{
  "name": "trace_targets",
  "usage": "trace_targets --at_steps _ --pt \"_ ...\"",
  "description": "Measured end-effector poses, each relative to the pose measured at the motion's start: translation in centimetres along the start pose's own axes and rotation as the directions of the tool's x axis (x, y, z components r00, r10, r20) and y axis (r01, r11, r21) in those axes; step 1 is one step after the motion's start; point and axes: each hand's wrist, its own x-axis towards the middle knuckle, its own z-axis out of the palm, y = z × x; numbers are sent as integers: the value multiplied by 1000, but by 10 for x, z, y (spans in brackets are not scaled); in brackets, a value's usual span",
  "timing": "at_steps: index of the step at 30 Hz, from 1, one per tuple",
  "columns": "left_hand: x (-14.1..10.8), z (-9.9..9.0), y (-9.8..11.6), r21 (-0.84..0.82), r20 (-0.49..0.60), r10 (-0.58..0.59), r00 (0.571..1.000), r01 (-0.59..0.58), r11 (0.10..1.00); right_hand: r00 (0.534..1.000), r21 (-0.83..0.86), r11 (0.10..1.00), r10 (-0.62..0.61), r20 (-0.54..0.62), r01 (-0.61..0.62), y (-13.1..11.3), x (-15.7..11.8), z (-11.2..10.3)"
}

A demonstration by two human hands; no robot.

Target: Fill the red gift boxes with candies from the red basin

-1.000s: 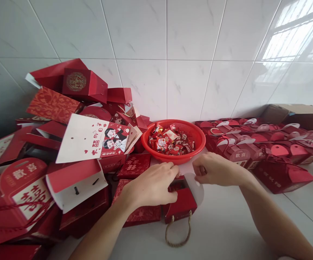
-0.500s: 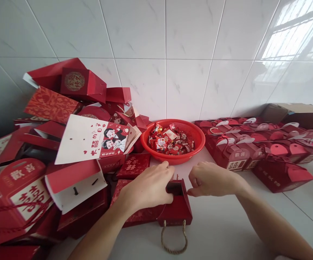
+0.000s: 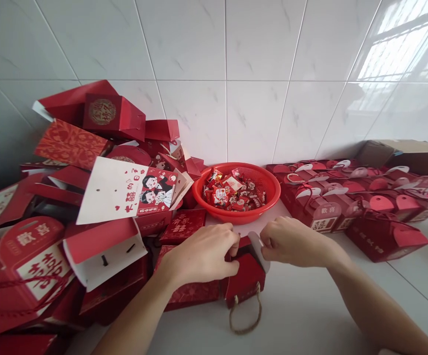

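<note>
Red box [image 3: 246, 278] with open top, rope handle [image 3: 245, 329] toward the camera, sits on white surface [image 3: 306, 315] in front of the red basket [image 3: 238, 215]. Left hand [image 3: 202, 254] over the box's left side, thumb and index finger apart at the opening; can't tell if they pinch the wall. Right hand [image 3: 295, 241] at the pale flap [image 3: 257, 249] on the right side, fingers curled in; tips partly hidden, grip on flap unclear. Wrapped candies [image 3: 232, 192] in basket. Flat patterned box [image 3: 194, 294] just left of the red box, partly under left hand. Box pile [image 3: 106, 229] at left, handled boxes [image 3: 347, 212] in rows at right, cardboard box [image 3: 402, 154] behind them.
</note>
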Motion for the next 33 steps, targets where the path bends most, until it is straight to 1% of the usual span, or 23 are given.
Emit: trace_targets --at_steps 4,8,13,17,19,21,23,25,26,29,31,33 --pt "6 3 1 -36 -53 26 998 -27 999 993 5 995 99 -63 -99 13 9 -1" --pt "11 6 2 -44 -61 60 996 -62 997 991 18 994 106 -86 -105 19 13 2" --pt "7 4 1 -114 -17 107 994 -108 988 988 14 993 117 -101 -117 21 16 4" --pt "-2 -1 2 -162 20 99 995 -94 982 987 11 993 117 -113 -117 23 18 6" --pt "-5 -4 3 -215 76 145 986 -126 968 985 7 992 122 -119 -122 25 19 6" --pt "-6 -6 3 -271 135 214 968 -172 947 984 -2 992 126 -128 -127 26 19 6" --pt "-4 -4 1 -279 158 247 956 -197 940 985 13 993 118 -130 -117 26 18 5" --pt "-1 0 -1 -241 154 246 957 -205 949 990 77 995 68 -125 -58 25 17 3" --pt "2 2 -2 -216 151 241 959 -206 954 993 127 992 20 -114 -5 24 17 2" --pt "7 6 -4 -152 133 199 971 -178 972 984 280 944 -176 -27 177 19 15 0" --pt "9 7 -4 -113 95 127 987 -116 987 968 319 922 -247 48 219 16 15 0" --pt "10 8 -5 -73 51 32 998 -29 997 963 304 929 -251 99 211 15 16 0"
